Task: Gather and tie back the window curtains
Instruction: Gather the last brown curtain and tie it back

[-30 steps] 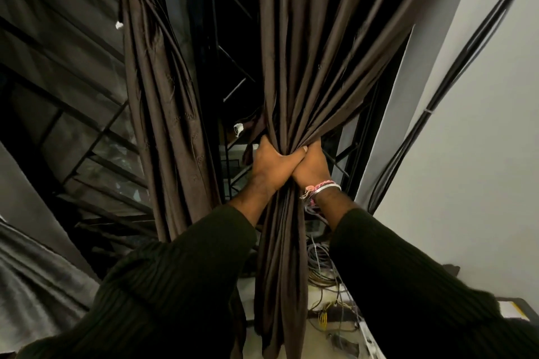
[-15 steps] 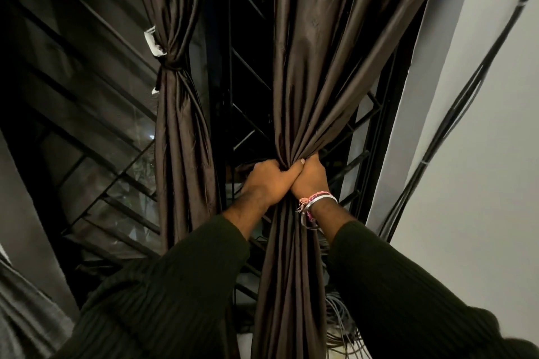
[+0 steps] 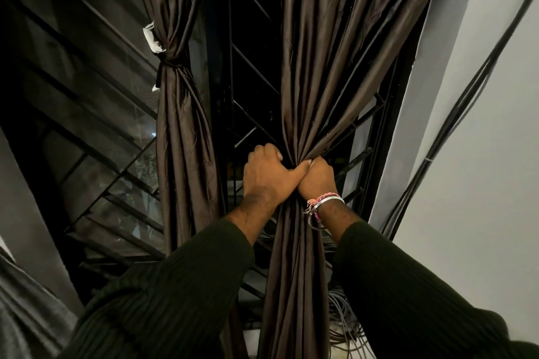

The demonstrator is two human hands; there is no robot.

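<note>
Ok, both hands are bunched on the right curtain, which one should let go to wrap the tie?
Probably the right hand: only its fingertips pinch the right curtain, while the left hand wraps the gather more fully and can hold alone. No loose tie is visible.

Dark brown curtain cloth (image 3: 315,67): smooth, satin sheen. Dark green sleeves (image 3: 180,294): ribbed knit, matt. Black window grille (image 3: 253,67): metal bars.

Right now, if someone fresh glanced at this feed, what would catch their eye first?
Centre frame, the left hand and right hand grip the dark brown satin curtain on the right, bunching it into a tight waist. To the left, the matching dark brown curtain already hangs tied, a white fabric tag at its knot. Pink and white bracelets circle the right wrist.
</note>
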